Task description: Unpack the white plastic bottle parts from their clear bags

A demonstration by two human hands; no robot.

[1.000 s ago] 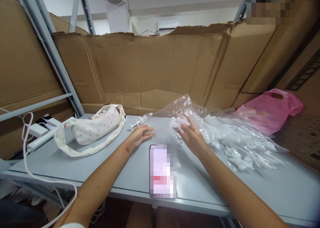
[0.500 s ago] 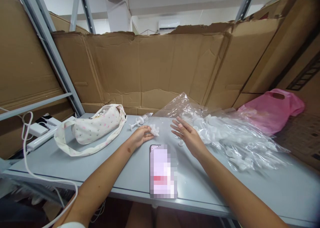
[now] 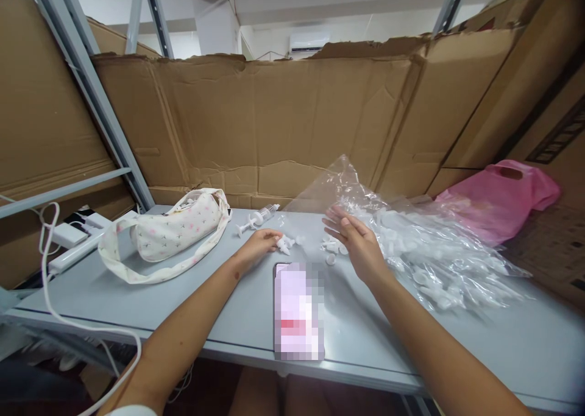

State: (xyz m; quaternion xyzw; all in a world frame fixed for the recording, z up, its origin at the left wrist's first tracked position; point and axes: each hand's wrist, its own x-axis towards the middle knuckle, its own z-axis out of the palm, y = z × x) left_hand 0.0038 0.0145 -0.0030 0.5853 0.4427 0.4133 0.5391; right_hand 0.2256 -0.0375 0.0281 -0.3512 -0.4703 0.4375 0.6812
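My left hand (image 3: 259, 246) rests low over the table, its fingers pinched at the edge of a loose cluster of small white plastic pieces (image 3: 286, 244). A clear syringe (image 3: 258, 219) with its plunger lies just behind that hand. My right hand (image 3: 357, 240) is open, fingers stretched out and slightly spread, at the near left side of a large clear plastic bag (image 3: 439, 245) full of white plastic parts. More small white pieces (image 3: 328, 243) lie by its fingertips, with a round white cap (image 3: 329, 259) in front of them.
A phone (image 3: 297, 312) lies face up at the table's front edge. On the left are a white patterned pouch (image 3: 178, 236) with a strap, a power strip (image 3: 75, 254) and a white cable (image 3: 46, 282). A pink bag (image 3: 498, 200) sits back right. Cardboard (image 3: 283, 117) walls the back.
My right hand has moved right and turned, and small white pieces now show by its fingers. The bag's upper edge has risen. The cluster by my left hand is more spread out.
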